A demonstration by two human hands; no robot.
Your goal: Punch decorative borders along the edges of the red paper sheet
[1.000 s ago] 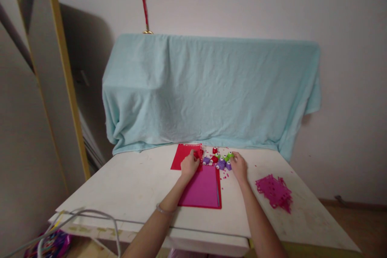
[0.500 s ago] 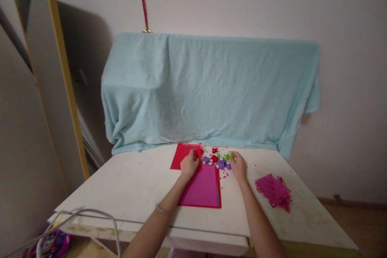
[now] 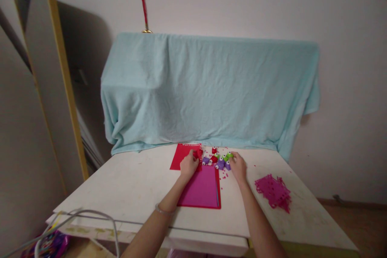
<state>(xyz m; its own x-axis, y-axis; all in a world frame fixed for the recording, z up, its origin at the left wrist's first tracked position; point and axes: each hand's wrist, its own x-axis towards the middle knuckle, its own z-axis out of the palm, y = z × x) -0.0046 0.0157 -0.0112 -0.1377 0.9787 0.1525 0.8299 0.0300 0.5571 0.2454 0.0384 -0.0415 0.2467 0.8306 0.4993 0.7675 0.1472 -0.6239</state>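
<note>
My left hand (image 3: pixel 189 164) is closed at the right side of a red paper sheet (image 3: pixel 179 158), which has a row of small holes along its far and right edges. Its fingertips are partly hidden. My right hand (image 3: pixel 239 166) has its fingers closed round a green craft punch (image 3: pixel 230 155) at the right end of a cluster. Around it sit several small craft punches, among them a purple punch (image 3: pixel 221 164) and a red punch (image 3: pixel 214 150). Below the red sheet lies a stack of magenta paper (image 3: pixel 202 189) with a red border.
Tiny punched paper bits (image 3: pixel 223 176) lie scattered near the punches. A pile of magenta perforated paper scraps (image 3: pixel 273 191) rests at the right of the white table (image 3: pixel 136 185). A pale blue cloth (image 3: pixel 211 92) hangs behind. Grey cables (image 3: pixel 96 213) loop over the front left edge.
</note>
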